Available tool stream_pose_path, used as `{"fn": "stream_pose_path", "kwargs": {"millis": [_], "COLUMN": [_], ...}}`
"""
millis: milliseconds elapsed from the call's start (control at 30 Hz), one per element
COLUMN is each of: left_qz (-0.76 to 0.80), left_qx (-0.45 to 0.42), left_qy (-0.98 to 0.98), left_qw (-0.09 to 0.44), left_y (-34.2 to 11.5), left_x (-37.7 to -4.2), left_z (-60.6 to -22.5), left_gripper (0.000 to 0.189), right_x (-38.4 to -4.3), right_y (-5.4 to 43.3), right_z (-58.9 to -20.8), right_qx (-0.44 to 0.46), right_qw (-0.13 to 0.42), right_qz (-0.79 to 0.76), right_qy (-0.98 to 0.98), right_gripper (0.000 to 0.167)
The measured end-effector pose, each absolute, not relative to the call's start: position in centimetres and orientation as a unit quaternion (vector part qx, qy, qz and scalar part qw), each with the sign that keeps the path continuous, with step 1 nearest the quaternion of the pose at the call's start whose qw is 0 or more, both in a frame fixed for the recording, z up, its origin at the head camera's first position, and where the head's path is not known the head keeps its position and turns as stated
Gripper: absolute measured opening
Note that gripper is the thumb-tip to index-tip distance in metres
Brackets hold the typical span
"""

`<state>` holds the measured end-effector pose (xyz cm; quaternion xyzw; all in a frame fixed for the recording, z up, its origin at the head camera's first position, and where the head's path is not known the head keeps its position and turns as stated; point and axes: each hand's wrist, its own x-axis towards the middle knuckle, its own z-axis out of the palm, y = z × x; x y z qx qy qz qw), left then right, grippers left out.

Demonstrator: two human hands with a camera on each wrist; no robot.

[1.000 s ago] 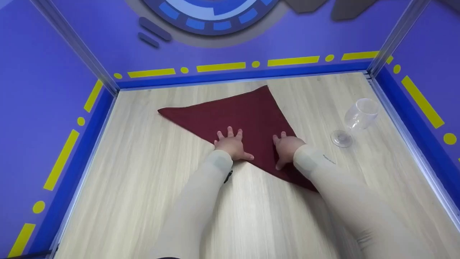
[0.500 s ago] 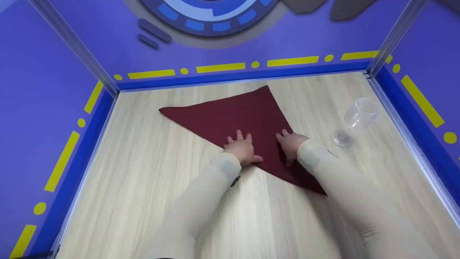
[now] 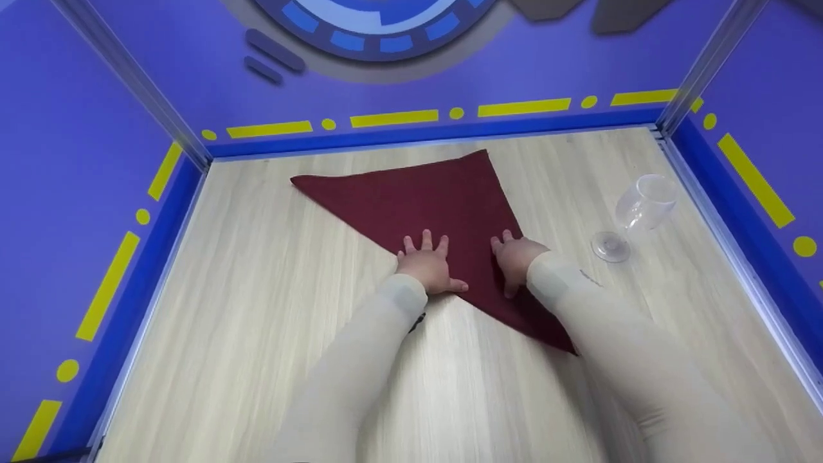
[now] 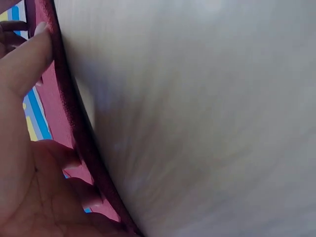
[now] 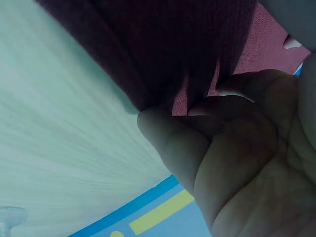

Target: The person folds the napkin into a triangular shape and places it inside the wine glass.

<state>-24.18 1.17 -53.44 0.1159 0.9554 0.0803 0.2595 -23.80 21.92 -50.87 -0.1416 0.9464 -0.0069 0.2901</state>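
A dark red cloth napkin lies flat on the table in a triangle, its long edge slanting toward the near right. My left hand rests with spread fingers on that long edge, near its middle. In the left wrist view the thumb and fingers lie over the napkin's rim. My right hand touches the napkin's right side with its fingers spread. The right wrist view shows fingertips right at the cloth's edge, in shadow. My right sleeve covers part of the near right corner.
A clear stemmed glass stands on the right of the wooden table, beyond my right forearm. Blue panels with yellow markings wall the table at the back and both sides, with metal rails along its edges.
Both hands have shifted slightly right, the left one more. The napkin has turned a little: its left corner has moved back and right, its near right corner toward me.
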Motion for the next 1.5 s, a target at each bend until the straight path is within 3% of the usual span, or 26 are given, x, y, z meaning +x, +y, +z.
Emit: {"fn": "stream_pose_path", "kwargs": {"millis": [567,1067,1367,1500], "left_qz": [0.069,0.073,0.068,0.083], "left_qx": [0.145,0.157,0.18,0.172], "left_qy": [0.958,0.953,0.95,0.947], "left_qw": [0.237,0.248,0.245,0.258], "left_y": [0.1,-0.7,1.1,2.2], "left_x": [-24.8,-25.7,-24.7,-23.7], "left_z": [-52.7,-52.6,-51.6,-52.0], "left_gripper": [0.114,0.114,0.102,0.11], "right_x": [-23.8,-23.8,-24.2,-24.4], "right_y": [21.3,21.0,21.5,21.7], "right_z": [-50.9,-51.1,-50.9,-51.1], "right_qx": [-0.157,-0.16,-0.166,-0.16], "right_qw": [0.277,0.269,0.286,0.308], "right_qz": [0.006,0.005,-0.012,-0.015], "right_qy": [0.948,0.95,0.943,0.938], "right_gripper": [0.118,0.116,0.113,0.118]}}
